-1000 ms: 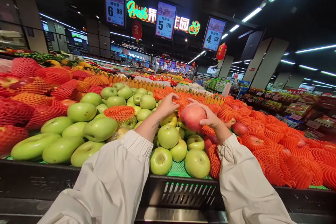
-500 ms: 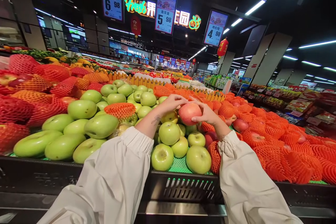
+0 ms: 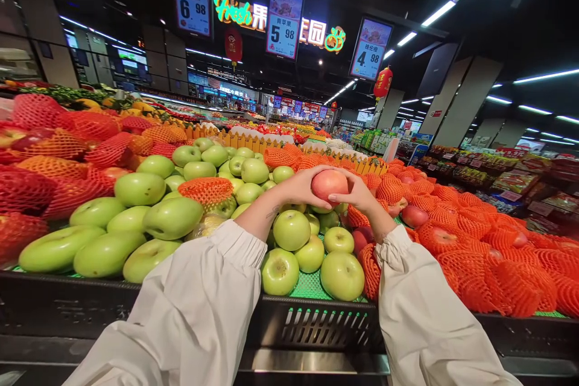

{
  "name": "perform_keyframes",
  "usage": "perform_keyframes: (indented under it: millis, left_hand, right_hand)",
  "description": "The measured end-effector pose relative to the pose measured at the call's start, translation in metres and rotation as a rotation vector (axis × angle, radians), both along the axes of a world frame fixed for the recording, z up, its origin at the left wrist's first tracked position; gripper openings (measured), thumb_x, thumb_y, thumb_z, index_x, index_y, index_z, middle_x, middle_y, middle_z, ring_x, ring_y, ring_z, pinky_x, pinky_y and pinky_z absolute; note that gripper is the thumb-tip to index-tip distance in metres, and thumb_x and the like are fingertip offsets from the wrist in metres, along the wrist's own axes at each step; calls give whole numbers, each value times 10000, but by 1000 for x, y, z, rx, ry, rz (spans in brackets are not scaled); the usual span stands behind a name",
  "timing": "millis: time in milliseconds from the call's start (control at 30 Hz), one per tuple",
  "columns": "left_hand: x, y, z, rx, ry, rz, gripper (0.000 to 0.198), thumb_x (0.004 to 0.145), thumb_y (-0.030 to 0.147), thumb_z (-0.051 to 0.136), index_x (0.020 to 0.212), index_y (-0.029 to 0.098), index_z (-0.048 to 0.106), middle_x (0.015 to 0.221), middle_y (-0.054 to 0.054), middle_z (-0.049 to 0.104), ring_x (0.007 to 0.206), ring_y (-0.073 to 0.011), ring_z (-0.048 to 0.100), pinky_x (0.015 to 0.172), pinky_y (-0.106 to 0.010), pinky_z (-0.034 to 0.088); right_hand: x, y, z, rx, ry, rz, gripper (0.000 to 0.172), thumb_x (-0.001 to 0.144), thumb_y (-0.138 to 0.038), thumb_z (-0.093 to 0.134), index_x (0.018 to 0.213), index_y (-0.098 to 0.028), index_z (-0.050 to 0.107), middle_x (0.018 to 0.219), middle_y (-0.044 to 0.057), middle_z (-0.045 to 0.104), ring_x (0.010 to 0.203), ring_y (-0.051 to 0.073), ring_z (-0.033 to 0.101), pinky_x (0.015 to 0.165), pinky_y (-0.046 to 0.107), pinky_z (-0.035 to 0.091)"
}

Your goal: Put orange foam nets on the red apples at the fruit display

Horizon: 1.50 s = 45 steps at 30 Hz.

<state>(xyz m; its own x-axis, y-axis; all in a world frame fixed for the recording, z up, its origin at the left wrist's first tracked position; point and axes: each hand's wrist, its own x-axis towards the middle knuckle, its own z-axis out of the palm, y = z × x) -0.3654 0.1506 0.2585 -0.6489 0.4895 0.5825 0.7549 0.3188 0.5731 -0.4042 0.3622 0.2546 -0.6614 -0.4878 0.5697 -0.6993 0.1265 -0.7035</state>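
Both hands hold one red-pink apple (image 3: 329, 183) above the fruit display. My left hand (image 3: 302, 188) cups its left side and my right hand (image 3: 358, 194) grips its right side, fingers curled round it. Below them lies a pile of green apples (image 3: 292, 229) on a green mat. An orange foam net (image 3: 205, 189) rests on the green apples to the left. Both arms wear white sleeves.
A black crate edge (image 3: 316, 325) runs along the display's front. Red apples in orange foam nets (image 3: 474, 253) fill the right side; red-netted fruit (image 3: 49, 157) fills the left. A yellow picket fence (image 3: 253, 143) borders the back. Price signs (image 3: 284, 24) hang overhead.
My left hand has moved from the orange nets onto the apple's left side. The apple has risen a little, held now by both hands.
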Motion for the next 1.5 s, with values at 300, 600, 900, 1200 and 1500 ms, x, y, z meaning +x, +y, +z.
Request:
perform_keyframes:
  millis: [300, 600, 900, 1200, 1500]
  left_hand:
    - [4, 0, 2, -113, 104, 179, 892, 552, 458, 879, 1344, 195, 566, 1331, -133, 663, 1213, -356, 632, 1067, -488, 467]
    - [7, -1, 4, -107, 114, 159, 815, 582, 433, 867, 1313, 216, 578, 1327, -113, 666, 1197, -339, 642, 1043, -455, 484]
    - [10, 1, 3, -81, 153, 163, 836, 596, 420, 860, 1335, 201, 537, 1362, -130, 633, 1233, -338, 620, 1080, -448, 463]
    - [9, 2, 1, 43, 172, 136, 974, 564, 449, 888, 1368, 189, 404, 1453, -174, 512, 1330, -333, 541, 1145, -452, 413]
    - [16, 11, 3, 14, -41, 41, 837, 539, 461, 877, 1261, 149, 590, 1283, -143, 661, 1190, -348, 624, 1058, -468, 482]
  right_hand:
    - [-15, 15, -2, -89, -162, -287, 692, 706, -757, 687, 1093, -186, 746, 1145, 115, 738, 513, 133, 594, 430, 281, 430]
    - [-27, 22, -7, -84, 195, -268, 324, 629, -403, 798, 825, -203, 634, 1103, 116, 746, 1068, 265, 690, 963, 442, 530]
    - [-36, 19, -13, 18, 131, -351, 229, 681, -263, 574, 820, -182, 738, 1025, 126, 766, 1084, 309, 687, 1039, 501, 482]
    - [-20, 24, -2, -229, 573, -845, 210, 729, -271, 682, 908, -189, 610, 970, 87, 637, 935, 253, 607, 926, 428, 505]
    - [-10, 14, 1, 127, 801, -730, 275, 857, -228, 572, 1041, -204, 774, 928, 90, 537, 873, 245, 547, 763, 387, 504]
